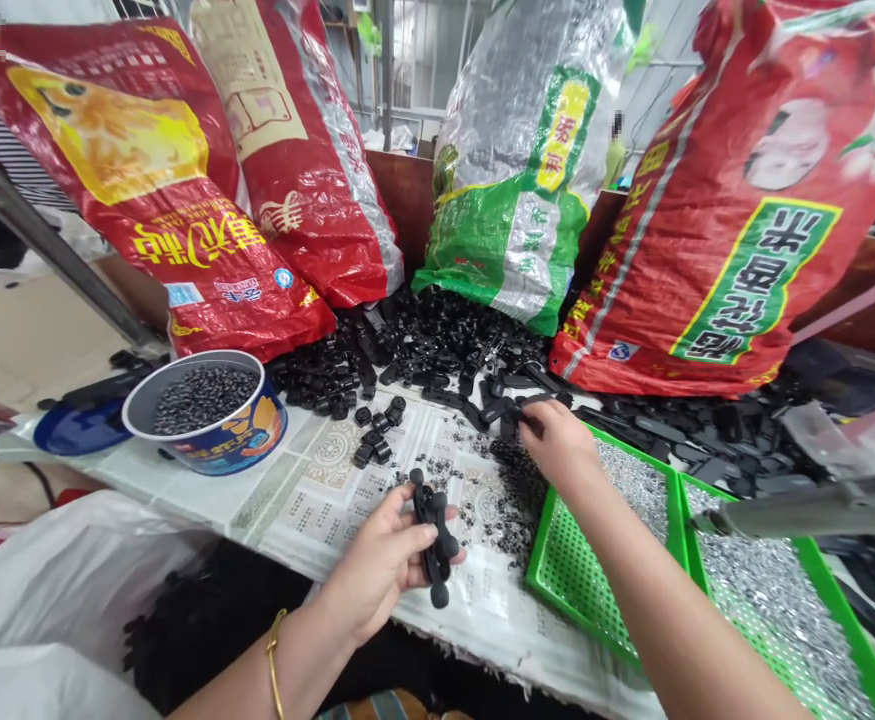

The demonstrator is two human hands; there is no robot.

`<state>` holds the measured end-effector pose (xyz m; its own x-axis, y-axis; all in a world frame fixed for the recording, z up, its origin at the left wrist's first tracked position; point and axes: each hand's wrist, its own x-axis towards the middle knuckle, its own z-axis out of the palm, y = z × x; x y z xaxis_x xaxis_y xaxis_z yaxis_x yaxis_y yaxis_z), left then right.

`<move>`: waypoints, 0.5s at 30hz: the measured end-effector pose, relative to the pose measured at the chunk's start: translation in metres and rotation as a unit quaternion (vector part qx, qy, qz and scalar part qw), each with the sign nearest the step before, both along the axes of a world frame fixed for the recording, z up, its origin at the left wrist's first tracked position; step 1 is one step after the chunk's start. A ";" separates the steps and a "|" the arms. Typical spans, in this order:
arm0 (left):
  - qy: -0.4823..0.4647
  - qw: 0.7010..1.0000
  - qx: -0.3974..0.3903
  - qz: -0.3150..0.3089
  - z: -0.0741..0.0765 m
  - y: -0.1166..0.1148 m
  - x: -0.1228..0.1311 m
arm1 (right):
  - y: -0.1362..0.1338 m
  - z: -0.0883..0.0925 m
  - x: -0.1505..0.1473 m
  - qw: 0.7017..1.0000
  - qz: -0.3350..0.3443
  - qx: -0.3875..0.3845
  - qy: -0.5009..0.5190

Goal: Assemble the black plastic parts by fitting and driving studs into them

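My left hand [384,560] is closed around black plastic pieces with round ball ends [431,540], above the front part of the table. Two of these pieces seem to lie side by side, with the thumb across them. Farther right, my right hand [563,440] reaches to the edge of the black heap, its fingertips pinched on a black plastic part [510,412]. Part of that piece is hidden by the fingers. Small dark metal bits [508,500] lie scattered on the patterned table cover [474,600] between my hands. Several short black clips [378,435] sit beyond my left hand.
Green perforated trays [587,570] with silvery small parts stand at right, under my right forearm. A blue tub [246,440] of dark beads is at left. Large red sacks [707,250] and a green-silver sack [512,230] line the back. A metal bar [804,508] juts in from the right.
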<state>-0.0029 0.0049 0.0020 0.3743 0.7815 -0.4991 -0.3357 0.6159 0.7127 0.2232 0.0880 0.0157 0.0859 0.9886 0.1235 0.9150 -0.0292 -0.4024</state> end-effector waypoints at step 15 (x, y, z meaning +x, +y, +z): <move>0.031 0.997 0.058 0.035 0.005 -0.007 0.016 | -0.100 -0.001 -0.033 0.928 -0.036 -0.077 0.364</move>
